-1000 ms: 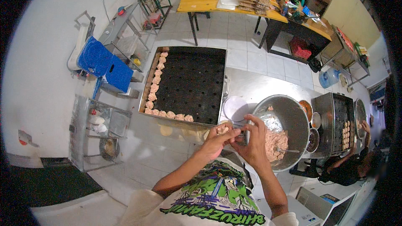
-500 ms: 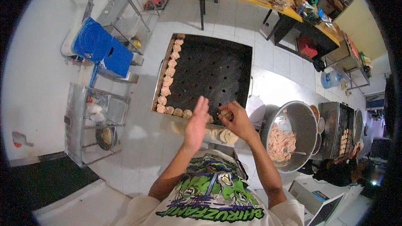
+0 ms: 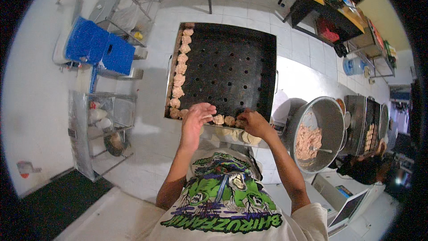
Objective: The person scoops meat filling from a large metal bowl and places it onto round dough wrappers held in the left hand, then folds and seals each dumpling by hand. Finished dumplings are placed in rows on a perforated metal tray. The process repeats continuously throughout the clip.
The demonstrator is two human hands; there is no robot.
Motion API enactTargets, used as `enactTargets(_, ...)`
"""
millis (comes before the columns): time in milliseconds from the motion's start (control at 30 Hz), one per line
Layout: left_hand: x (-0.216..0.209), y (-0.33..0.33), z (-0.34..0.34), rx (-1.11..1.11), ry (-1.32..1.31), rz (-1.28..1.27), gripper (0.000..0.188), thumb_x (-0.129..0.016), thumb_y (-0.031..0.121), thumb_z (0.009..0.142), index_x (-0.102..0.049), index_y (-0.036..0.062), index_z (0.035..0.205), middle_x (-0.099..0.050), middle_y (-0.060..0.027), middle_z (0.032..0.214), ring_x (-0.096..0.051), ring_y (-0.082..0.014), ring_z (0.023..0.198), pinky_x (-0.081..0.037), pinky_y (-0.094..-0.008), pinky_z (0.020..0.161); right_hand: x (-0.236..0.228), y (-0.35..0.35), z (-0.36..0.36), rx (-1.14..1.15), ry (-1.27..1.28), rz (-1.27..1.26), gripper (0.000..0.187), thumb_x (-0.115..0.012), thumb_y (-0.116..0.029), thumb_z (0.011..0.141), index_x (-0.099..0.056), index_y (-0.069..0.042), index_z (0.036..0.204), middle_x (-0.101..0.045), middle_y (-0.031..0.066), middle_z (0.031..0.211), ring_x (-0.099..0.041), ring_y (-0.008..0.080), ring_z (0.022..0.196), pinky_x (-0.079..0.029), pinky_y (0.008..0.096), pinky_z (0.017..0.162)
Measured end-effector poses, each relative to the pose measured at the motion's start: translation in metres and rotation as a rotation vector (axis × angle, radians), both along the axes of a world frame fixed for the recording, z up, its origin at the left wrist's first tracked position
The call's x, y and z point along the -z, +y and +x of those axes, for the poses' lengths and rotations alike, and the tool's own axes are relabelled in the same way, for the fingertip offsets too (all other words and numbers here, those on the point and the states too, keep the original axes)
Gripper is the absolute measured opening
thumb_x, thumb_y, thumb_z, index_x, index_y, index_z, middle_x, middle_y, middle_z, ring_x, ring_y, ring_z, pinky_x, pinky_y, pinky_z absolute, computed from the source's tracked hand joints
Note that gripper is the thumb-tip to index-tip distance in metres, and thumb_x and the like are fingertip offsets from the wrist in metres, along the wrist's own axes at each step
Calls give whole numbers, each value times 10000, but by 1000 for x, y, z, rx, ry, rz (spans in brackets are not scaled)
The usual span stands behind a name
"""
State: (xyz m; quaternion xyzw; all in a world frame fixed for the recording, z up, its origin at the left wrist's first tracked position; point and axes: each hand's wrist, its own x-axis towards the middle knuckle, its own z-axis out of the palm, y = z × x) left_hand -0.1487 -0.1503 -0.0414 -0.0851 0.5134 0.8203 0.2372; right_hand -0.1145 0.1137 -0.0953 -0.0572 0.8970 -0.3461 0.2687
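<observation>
A square dark perforated steamer tray (image 3: 223,85) lies before me. Meat-filled dumplings (image 3: 179,80) form a column down its left side, and further dumplings (image 3: 229,121) line the near side. My right hand (image 3: 257,125) is at the right end of that near row, its fingers closed round a dumpling that they partly cover. Over the row's left part is my left hand (image 3: 194,124), fingers stretched out and holding nothing; it hides some dumplings beneath it. Pale round dough wrappers (image 3: 250,138) lie just in front of the tray's near edge.
To the right stands a big metal bowl (image 3: 331,129) of pinkish meat filling (image 3: 308,142) with a spoon (image 3: 324,150) in it. Beyond it, a person stands by another tray (image 3: 362,127) of dumplings. Blue plastic containers (image 3: 120,58) and metal racks (image 3: 80,134) are on the left.
My right hand has brought its dumpling down into the near row. My left hand has shifted left along the row, its fingers more bent. The whole view has shifted slightly.
</observation>
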Motion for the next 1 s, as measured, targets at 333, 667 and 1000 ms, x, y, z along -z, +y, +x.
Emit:
enactTargets(333,-14,23,-20,217,10,-6,348,-540,334,1022,-621,32,1175,-686,-132,1174,-661,-202,1060,-499,-338,898,-50,23,94,827,193,-202,150,-641,-165,990,-670,-18,1002,-677,77,887,-627,175,747,-510,313,665)
enactTargets(667,-14,52,-15,518,114,54,294,-561,250,1014,-611,21,1191,-681,-110,1164,-635,-174,1086,-480,-324,952,63,30,153,1219,143,-492,240,-663,-290,993,-639,-52,1015,-659,38,854,-653,125,739,-475,279,616)
enactTargets(1000,-24,23,21,1033,522,-703,505,-665,490,937,-655,30,1143,-698,-187,1045,-690,-316,975,-529,-414,860,88,5,141,695,303,90,371,-711,-58,820,-653,-46,1186,-652,195,1030,-662,387,874,-549,436,771)
